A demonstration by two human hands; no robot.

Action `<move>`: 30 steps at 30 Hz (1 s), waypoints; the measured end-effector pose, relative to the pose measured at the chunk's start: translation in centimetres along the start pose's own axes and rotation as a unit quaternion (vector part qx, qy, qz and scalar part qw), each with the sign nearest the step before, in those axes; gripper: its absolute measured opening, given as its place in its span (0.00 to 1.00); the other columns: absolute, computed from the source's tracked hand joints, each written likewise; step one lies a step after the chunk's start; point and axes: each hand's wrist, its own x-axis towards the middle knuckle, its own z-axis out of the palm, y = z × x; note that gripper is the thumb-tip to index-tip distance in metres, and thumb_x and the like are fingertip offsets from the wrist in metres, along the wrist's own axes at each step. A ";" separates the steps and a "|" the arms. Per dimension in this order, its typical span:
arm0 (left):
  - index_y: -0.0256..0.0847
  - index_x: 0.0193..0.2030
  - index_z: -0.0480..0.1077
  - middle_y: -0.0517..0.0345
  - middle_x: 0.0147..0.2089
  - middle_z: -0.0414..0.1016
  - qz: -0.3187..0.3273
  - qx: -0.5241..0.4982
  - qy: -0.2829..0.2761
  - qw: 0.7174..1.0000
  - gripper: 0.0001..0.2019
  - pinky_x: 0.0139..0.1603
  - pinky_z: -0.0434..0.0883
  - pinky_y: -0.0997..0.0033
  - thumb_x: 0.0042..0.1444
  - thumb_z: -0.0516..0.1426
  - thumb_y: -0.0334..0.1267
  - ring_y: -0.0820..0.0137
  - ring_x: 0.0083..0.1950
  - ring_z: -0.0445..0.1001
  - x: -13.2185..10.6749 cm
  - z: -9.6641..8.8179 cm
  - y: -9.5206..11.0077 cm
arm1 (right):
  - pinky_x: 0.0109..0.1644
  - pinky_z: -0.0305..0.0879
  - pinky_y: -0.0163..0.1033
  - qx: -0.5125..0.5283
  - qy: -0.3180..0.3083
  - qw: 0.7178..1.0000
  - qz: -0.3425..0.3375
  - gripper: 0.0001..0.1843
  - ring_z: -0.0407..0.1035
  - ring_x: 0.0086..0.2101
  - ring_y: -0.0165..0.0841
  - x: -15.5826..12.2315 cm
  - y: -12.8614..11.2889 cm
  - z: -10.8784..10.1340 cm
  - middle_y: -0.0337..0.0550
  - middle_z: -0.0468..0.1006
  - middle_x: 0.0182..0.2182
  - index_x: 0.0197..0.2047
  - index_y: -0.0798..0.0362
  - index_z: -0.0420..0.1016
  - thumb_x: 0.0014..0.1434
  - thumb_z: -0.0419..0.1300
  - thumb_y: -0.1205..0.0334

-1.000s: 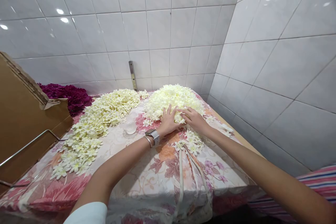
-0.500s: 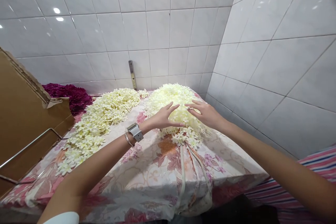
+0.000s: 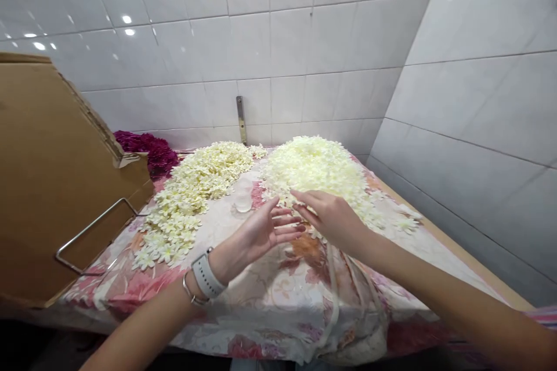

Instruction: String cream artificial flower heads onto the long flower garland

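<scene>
My left hand (image 3: 266, 233), palm turned up and fingers stretched out, is over the near edge of a pile of pale cream-white artificial flower heads (image 3: 315, 165). A pale watch and a thin bangle are on its wrist. My right hand (image 3: 333, 217) reaches in from the right, in front of the same pile. Its fingers are extended toward the left hand's fingertips and nothing shows in them. Whether the two hands touch, I cannot tell. Below the hands, pale ribbon-like strips (image 3: 334, 295) run down over the table's front edge.
A second heap of cream flowers (image 3: 195, 188) lies at the left, with dark magenta petals (image 3: 150, 151) behind it. A cardboard box (image 3: 52, 185) and a metal wire frame (image 3: 89, 232) stand far left. A small clear object (image 3: 242, 200) sits between the heaps on the floral tablecloth (image 3: 243, 324).
Both hands have come nearer to me and lower, off the middle of the flower pile. My left palm has turned upward. The view has shifted, so the scene sits further right.
</scene>
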 end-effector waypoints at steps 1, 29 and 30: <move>0.33 0.40 0.69 0.44 0.39 0.76 -0.025 -0.094 0.017 0.995 0.17 0.50 0.71 0.63 0.61 0.47 0.45 0.65 0.40 0.77 -0.7 -0.6 -0.7 | 0.39 0.68 0.42 -0.001 -0.010 1.000 -0.027 0.15 0.73 0.36 0.39 0.1 -1.0 1.0 0.50 0.80 0.37 0.47 0.51 0.74 0.60 0.52 0.66; 0.43 0.47 0.67 0.51 0.49 0.72 0.244 0.242 0.127 0.930 0.22 0.53 0.66 0.60 0.44 0.64 0.30 0.62 0.50 0.71 3.9 -11.6 -1.8 | 0.29 0.61 0.35 0.046 -0.051 0.998 -0.013 0.06 0.68 0.26 0.31 13.0 -3.6 3.8 0.38 0.74 0.24 0.26 0.51 0.65 0.52 0.59 0.64; 0.43 0.48 0.66 0.51 0.49 0.72 0.258 0.251 0.123 0.925 0.23 0.54 0.65 0.60 0.44 0.64 0.30 0.62 0.51 0.70 3.7 -11.6 -1.8 | 0.30 0.63 0.36 0.067 -0.047 0.997 -0.005 0.08 0.68 0.27 0.31 13.0 -3.6 3.4 0.39 0.73 0.25 0.25 0.51 0.64 0.52 0.59 0.63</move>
